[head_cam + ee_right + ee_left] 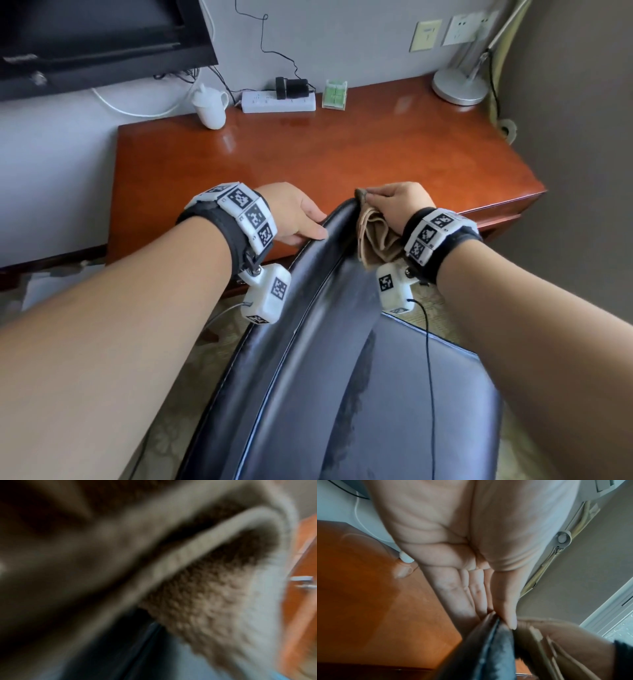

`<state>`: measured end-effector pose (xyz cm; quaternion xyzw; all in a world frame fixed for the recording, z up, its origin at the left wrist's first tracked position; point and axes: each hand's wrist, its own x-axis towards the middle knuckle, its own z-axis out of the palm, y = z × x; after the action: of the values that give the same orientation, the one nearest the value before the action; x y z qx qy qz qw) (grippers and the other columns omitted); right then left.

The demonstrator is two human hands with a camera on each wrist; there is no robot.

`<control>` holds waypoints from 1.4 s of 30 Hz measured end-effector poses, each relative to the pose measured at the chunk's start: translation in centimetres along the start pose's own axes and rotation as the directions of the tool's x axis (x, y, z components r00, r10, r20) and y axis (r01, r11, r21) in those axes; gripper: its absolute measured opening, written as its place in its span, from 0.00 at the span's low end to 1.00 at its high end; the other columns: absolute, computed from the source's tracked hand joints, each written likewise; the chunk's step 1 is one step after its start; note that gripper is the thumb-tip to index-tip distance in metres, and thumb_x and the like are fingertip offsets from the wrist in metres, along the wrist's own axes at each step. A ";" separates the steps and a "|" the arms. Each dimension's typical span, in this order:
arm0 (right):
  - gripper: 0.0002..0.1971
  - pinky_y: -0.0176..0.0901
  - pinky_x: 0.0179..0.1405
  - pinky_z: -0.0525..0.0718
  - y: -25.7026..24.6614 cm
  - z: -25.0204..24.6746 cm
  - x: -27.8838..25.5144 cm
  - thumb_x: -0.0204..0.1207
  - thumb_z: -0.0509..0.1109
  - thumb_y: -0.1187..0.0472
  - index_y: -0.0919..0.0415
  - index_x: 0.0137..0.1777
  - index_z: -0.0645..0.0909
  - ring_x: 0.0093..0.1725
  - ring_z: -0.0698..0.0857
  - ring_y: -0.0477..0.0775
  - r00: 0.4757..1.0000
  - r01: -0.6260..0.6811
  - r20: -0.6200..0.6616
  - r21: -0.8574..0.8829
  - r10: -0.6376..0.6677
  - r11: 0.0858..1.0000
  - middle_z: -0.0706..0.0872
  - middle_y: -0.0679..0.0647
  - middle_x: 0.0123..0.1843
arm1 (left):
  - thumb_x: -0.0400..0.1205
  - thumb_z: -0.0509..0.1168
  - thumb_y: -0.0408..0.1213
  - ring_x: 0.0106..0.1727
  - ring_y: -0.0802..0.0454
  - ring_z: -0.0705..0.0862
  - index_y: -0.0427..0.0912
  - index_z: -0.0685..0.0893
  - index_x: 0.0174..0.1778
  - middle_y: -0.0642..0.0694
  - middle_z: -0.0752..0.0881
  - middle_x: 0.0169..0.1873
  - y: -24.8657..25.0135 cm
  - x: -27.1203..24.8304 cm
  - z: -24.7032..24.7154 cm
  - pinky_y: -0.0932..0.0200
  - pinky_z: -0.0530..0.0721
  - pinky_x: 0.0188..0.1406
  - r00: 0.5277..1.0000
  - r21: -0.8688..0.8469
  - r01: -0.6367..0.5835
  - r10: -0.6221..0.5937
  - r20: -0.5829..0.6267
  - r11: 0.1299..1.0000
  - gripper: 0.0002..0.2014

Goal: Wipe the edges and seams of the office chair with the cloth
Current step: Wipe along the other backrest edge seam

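Forearms: both of mine reach in from the bottom of the head view, each wrist strapped with a black band, white marker tiles and a small white camera block.
Office chair: black leather, directly under me; its curved top edge runs up between my two hands, a stitched seam following the rim.
Left hand: laid on the left side of the chair's top edge — fingers straight and close together down the back face, thumb on the near side. I read this grip as flat and steadying, not clenched. The left wrist view shows the same: thumb tip touching the leather rim.
Right hand: at the peak of the chair edge, fingers curled, pinching the cloth against the rim.
Cloth: beige, folded in several layers, bunched over the top edge under my right fingers, the loose part hanging down the near face of the backrest. The right wrist view is blurred and filled with its terry weave.
Surface: glossy red-brown wood just beyond the chair — a white lidded cup, a white power strip with a black adapter plugged in, a small green-and-white box and a round lamp base stand along the wall side.
Wall: two socket plates upper right; dark screen upper left.
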<state>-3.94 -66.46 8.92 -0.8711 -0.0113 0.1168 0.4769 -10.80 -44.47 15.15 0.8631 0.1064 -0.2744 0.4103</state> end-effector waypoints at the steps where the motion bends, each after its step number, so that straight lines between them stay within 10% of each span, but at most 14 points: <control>1: 0.03 0.35 0.48 0.83 0.8 -0.8 0.1 0.79 0.78 0.55 0.49 0.48 0.94 0.40 0.89 0.43 0.999 -0.046 0.005 0.010 0.046 0.999 0.92 0.43 0.40 | 0.78 0.83 0.41 0.53 0.55 0.93 0.61 0.92 0.49 0.55 0.93 0.55 0.0 -0.2 0.0 0.61 0.91 0.59 1.000 -0.005 -0.003 0.003 0.001 1.000 0.10; 13: 0.10 0.28 0.63 0.79 -2.3 1.4 -3.7 0.82 0.74 0.52 0.44 0.60 0.92 0.57 0.88 0.39 0.928 0.371 0.056 -0.246 -0.368 0.896 0.93 0.41 0.58 | 0.77 0.82 0.46 0.51 0.53 0.95 0.56 0.91 0.67 0.55 0.93 0.54 -0.1 -0.1 0.0 0.57 0.91 0.61 0.999 0.049 0.023 -0.022 -0.025 0.999 0.21; 21: 0.08 0.42 0.63 0.87 0.1 1.3 -0.9 0.81 0.74 0.56 0.49 0.56 0.93 0.46 0.89 0.40 0.996 0.078 -0.043 0.026 -0.076 0.997 0.93 0.44 0.48 | 0.77 0.83 0.47 0.54 0.53 0.94 0.60 0.92 0.59 0.56 0.92 0.57 -1.1 -0.6 0.0 0.57 0.90 0.64 0.998 -0.018 0.048 -0.048 -0.027 0.999 0.16; 27: 0.11 0.25 0.66 0.78 -1.3 3.0 -4.3 0.82 0.74 0.54 0.44 0.61 0.91 0.58 0.87 0.33 0.922 0.388 0.056 -0.179 -0.384 0.904 0.92 0.37 0.58 | 0.77 0.83 0.43 0.55 0.51 0.93 0.58 0.92 0.53 0.50 0.93 0.56 -2.2 -0.8 -0.3 0.58 0.90 0.62 0.998 -0.037 0.059 -0.059 -0.001 0.998 0.12; 30: 0.11 0.22 0.61 0.78 -1.0 3.0 -3.6 0.83 0.74 0.53 0.42 0.62 0.91 0.55 0.87 0.31 0.938 0.347 0.064 -0.112 -0.342 0.931 0.91 0.36 0.55 | 0.77 0.83 0.40 0.59 0.47 0.93 0.58 0.94 0.42 0.45 0.94 0.57 -2.5 -1.3 -0.2 0.52 0.89 0.68 0.998 -0.071 0.059 -0.059 0.000 0.996 0.07; 35: 0.09 0.41 0.55 0.87 2.0 1.2 -0.7 0.81 0.74 0.51 0.48 0.56 0.93 0.52 0.91 0.49 0.998 0.041 -0.035 -0.249 -0.051 0.968 0.94 0.49 0.52 | 0.81 0.78 0.30 0.43 0.60 0.92 0.45 0.93 0.54 0.50 0.93 0.46 -2.2 -1.8 -0.1 0.69 0.90 0.39 0.996 -0.170 0.072 -0.063 0.056 0.983 0.09; 38: 0.09 0.30 0.44 0.86 3.0 0.2 -0.9 0.81 0.74 0.55 0.50 0.57 0.93 0.43 0.90 0.42 0.993 -0.014 -0.118 -0.042 0.009 0.999 0.94 0.48 0.50 | 0.81 0.78 0.28 0.44 0.57 0.93 0.43 0.92 0.54 0.47 0.95 0.47 -2.3 -1.8 -0.2 0.66 0.92 0.40 0.995 -0.189 0.081 -0.068 0.071 0.979 0.08; 42: 0.09 0.30 0.54 0.85 0.3 2.0 -1.3 0.81 0.74 0.55 0.51 0.57 0.93 0.47 0.89 0.39 0.994 0.100 -0.044 0.015 -0.100 0.995 0.93 0.45 0.50 | 0.80 0.79 0.29 0.47 0.57 0.94 0.48 0.92 0.47 0.47 0.96 0.48 -1.8 -2.0 0.1 0.66 0.92 0.41 0.997 -0.194 0.067 -0.058 0.047 0.979 0.08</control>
<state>-5.67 -65.16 7.93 -0.8676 -0.0437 0.0741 0.4898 -13.19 -43.29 15.08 0.8092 0.1514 -0.2931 0.4862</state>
